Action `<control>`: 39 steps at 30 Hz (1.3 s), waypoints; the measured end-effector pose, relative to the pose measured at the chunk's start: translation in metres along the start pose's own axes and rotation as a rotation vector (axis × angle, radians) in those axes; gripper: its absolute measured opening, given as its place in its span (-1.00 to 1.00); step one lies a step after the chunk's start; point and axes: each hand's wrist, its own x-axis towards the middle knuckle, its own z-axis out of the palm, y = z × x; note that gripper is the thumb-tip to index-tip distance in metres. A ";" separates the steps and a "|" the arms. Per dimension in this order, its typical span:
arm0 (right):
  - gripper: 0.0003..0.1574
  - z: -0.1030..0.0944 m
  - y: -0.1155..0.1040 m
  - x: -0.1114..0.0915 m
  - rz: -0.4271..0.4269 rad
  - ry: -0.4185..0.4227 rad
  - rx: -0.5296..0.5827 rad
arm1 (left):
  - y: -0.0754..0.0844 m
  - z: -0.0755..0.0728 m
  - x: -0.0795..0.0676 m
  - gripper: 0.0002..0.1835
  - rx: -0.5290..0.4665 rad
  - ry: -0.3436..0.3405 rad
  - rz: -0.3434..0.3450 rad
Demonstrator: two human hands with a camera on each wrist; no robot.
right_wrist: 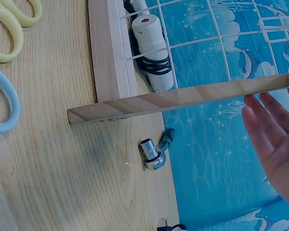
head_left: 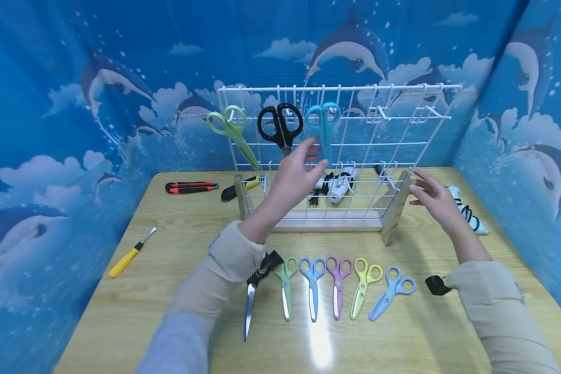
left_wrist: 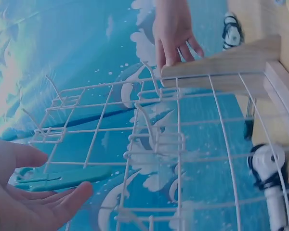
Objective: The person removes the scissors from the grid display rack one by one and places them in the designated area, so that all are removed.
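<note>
left hand: loosely spread beside hanging teal scissors
right hand: spread, touching wooden upright
risk: a left-hand nudge could unhook teal scissors

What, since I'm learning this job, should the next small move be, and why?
Probably draw the left hand away from the teal scissors: they appear to hang on the rack already, and the hand looks open beside them.

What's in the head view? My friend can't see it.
A person's left hand is by turquoise scissors hanging on a white wire rack with black scissors and lime-green scissors; the right hand is at its wooden side. Five colourful scissors lie in front.
</note>
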 end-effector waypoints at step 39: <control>-0.36 0.000 -0.003 0.000 0.006 0.001 0.019 | -0.019 -0.038 -0.066 -0.75 -0.220 0.115 0.305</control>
